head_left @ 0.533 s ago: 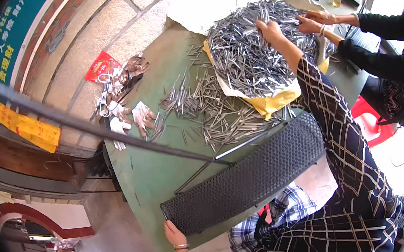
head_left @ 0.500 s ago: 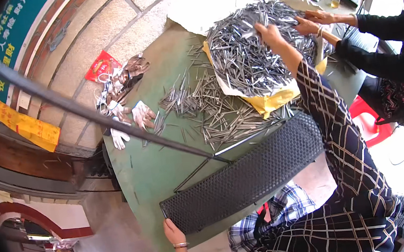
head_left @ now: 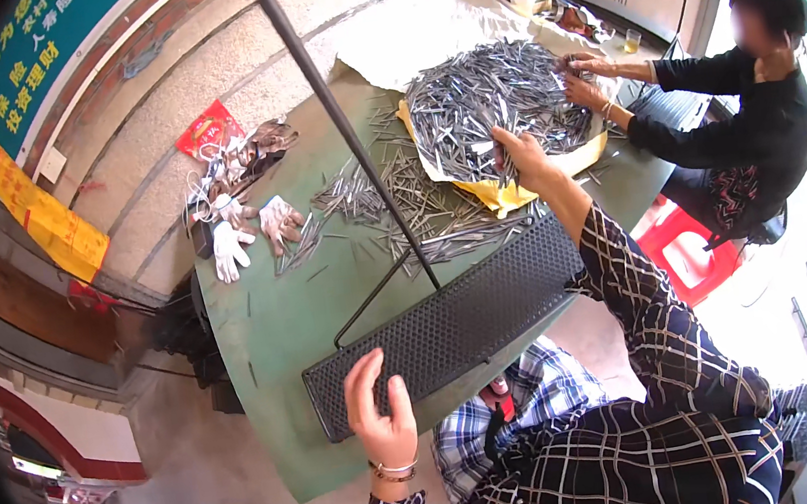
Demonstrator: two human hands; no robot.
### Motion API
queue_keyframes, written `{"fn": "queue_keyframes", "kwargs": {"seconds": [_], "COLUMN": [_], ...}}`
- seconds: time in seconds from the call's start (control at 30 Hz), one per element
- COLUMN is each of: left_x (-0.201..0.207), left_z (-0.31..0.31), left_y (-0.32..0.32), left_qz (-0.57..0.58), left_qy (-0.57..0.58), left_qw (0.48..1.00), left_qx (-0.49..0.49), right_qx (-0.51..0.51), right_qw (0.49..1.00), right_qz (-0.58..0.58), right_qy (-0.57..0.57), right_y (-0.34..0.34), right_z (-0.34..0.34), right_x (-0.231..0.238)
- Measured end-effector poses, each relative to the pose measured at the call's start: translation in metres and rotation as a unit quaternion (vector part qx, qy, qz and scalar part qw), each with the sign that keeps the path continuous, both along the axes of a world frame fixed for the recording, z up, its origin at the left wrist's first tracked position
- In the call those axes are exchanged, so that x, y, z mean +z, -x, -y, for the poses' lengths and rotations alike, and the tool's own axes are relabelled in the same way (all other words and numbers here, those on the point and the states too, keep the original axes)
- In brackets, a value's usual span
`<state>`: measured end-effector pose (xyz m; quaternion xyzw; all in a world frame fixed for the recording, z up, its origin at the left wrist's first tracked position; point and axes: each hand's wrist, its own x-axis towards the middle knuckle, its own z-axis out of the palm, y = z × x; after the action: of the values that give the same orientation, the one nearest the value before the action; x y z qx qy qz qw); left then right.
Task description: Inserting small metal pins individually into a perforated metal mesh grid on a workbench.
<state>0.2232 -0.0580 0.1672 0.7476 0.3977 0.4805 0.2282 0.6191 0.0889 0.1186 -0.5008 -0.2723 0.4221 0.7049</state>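
My left hand (head_left: 381, 414) lies flat on the near end of a long black perforated tray (head_left: 452, 322) that rests on the edge of a green table (head_left: 271, 319). My right hand (head_left: 523, 159) reaches out to a big heap of thin grey metal pins (head_left: 491, 100) piled on yellow paper (head_left: 507, 194); its fingers touch the pins at the heap's near edge. More loose pins (head_left: 397, 202) lie scattered on the table between the heap and the tray.
A person in black (head_left: 738, 100) sits at the table's right side with both hands in the heap. White work gloves (head_left: 240, 237) and a red packet (head_left: 205, 130) lie at the table's left. A dark pole (head_left: 337, 119) crosses the view. A red stool (head_left: 696, 251) stands at right.
The view has shifted, so the table sits lower and more central. My left hand has moved up onto the tray's near end. My right hand has drawn back to the heap's near edge.
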Motion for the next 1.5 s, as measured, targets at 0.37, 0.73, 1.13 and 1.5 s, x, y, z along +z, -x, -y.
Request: {"fn": "queue_keyframes", "kwargs": {"seconds": [0.37, 0.73, 1.13, 1.5], "left_x": [-0.035, -0.057, -0.013, -0.03], "left_z": [0.031, 0.043, -0.107, -0.243], "left_y": [-0.006, -0.085, 0.061, 0.069], "left_qz": [0.264, 0.46, 0.304, 0.41], "left_qy": [0.332, 0.325, 0.277, 0.397], "left_qw": [0.887, 0.751, 0.86, 0.809], "left_qx": [-0.182, -0.344, -0.304, -0.141], "right_qx": [0.043, 0.168, 0.396, 0.364], "right_qw": [0.997, 0.974, 0.904, 0.875], "right_qz": [-0.064, -0.095, -0.143, 0.309], "right_qy": [0.026, 0.115, 0.081, -0.08], "right_y": [0.063, 0.187, 0.306, 0.347], "right_z": [0.106, 0.194, 0.043, -0.097], "right_x": [0.037, 0.052, 0.078, 0.022]}}
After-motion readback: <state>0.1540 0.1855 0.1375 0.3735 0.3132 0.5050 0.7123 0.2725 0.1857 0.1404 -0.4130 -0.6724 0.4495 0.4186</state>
